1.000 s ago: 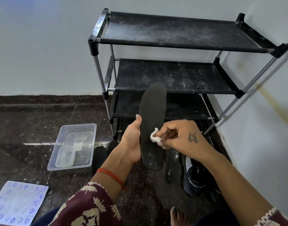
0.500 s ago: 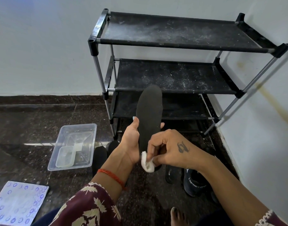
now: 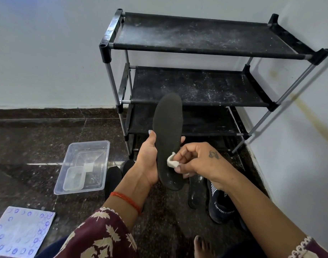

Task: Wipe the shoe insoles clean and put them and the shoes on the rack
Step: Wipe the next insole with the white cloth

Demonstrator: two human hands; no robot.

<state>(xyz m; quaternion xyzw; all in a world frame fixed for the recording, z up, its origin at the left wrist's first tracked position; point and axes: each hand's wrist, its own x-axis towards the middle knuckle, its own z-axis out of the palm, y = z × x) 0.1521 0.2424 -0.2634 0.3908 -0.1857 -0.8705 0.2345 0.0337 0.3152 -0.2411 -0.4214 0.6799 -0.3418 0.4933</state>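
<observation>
1. Midway through wiping, we grip the insole (image 3: 167, 138) upright in our left hand (image 3: 147, 161), near the rack (image 3: 196, 45), while our right hand (image 3: 196, 161) pinches a white cloth (image 3: 172, 161) against its lower half.
2. Next, we judge, come firm strokes toward the speckled heel.
3. Dark and matte, it shows pale specks, perhaps dust; a shoe (image 3: 219, 207) waits on the floor at near right.

Dark floor (image 3: 38, 146), clear tub (image 3: 101, 146), shoe (image 3: 219, 209), patterned sheet (image 3: 20, 233)
</observation>
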